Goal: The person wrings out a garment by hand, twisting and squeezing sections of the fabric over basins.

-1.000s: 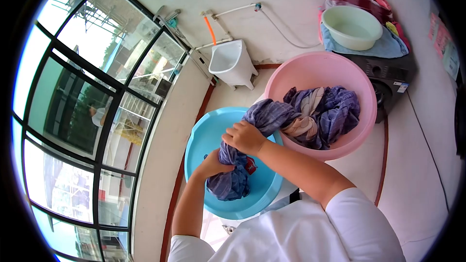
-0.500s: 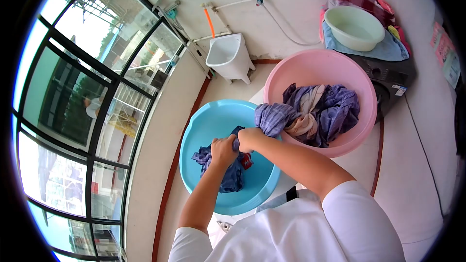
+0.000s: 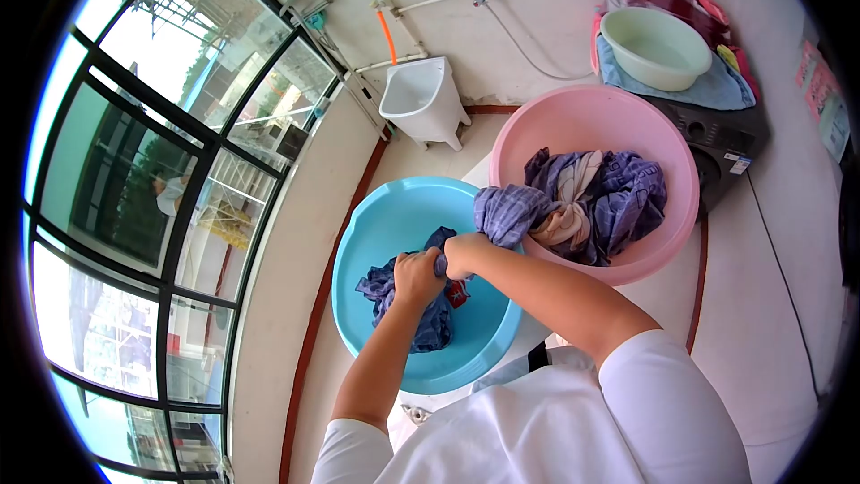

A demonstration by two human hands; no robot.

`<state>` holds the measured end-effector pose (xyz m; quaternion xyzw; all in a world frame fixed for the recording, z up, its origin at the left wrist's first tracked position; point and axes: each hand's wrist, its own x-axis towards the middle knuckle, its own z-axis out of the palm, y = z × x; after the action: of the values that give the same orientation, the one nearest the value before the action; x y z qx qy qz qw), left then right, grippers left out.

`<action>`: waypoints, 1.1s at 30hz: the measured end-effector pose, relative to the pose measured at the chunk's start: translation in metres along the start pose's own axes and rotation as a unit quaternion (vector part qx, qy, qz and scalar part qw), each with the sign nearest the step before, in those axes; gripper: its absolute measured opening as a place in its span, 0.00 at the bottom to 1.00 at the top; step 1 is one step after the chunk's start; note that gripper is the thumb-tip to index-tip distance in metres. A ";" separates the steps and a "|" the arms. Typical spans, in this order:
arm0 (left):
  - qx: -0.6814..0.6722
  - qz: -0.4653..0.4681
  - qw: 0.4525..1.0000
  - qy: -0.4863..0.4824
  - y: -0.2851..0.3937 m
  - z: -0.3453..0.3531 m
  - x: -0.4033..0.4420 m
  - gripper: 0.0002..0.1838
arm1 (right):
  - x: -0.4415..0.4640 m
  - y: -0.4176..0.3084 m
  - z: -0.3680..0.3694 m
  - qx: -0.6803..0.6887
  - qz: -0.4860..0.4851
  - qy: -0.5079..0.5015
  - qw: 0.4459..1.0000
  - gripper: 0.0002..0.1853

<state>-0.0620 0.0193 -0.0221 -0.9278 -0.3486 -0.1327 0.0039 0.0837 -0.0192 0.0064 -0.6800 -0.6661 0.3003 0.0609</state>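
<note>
A long purple-blue patterned cloth (image 3: 511,213) stretches from the pink basin (image 3: 591,108) over the rims into the light blue basin (image 3: 367,224). My left hand (image 3: 418,276) is closed around its twisted part above the blue basin. Right beside it, my right hand (image 3: 463,255) grips the same cloth, fingers wrapped round. Below my hands, a bunched dark blue end (image 3: 434,326) lies in the blue basin, with a small red patch (image 3: 457,293) showing. Inside the pink basin, more purple cloth (image 3: 632,197) is heaped with a beige piece (image 3: 573,197).
A white sink (image 3: 421,94) stands by the wall under pipes with an orange hose (image 3: 386,36). At the upper right, a pale green basin (image 3: 656,49) rests on cloths over a dark washing machine (image 3: 721,139). Large windows (image 3: 134,179) line the left side.
Over the last second my hands have come close together on the cloth, and its gripped part has become a tighter twist. The view has shifted slightly. Since half a second ago, little differs.
</note>
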 end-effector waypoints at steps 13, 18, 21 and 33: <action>-0.016 0.018 0.999 0.047 0.002 -0.001 -0.004 0.11 | -0.002 0.001 0.000 -0.031 0.008 -0.015 0.999 0.09; 0.007 0.011 1.000 0.003 -0.004 -0.001 -0.002 0.12 | 0.001 0.007 0.013 -0.044 -0.027 0.056 0.997 0.13; -0.035 -0.009 0.999 0.023 -0.009 -0.003 -0.001 0.12 | 0.001 0.004 0.020 -0.078 -0.045 0.156 0.984 0.20; -0.566 -0.164 0.787 -0.182 -0.053 -0.019 0.002 0.21 | -0.002 -0.007 0.018 -0.390 -0.268 0.366 0.801 0.26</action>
<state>-0.0991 0.0586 -0.0077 -0.6995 -0.3520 -0.1341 -0.6073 0.0688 -0.0260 -0.0039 -0.5003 -0.8106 -0.2847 0.1077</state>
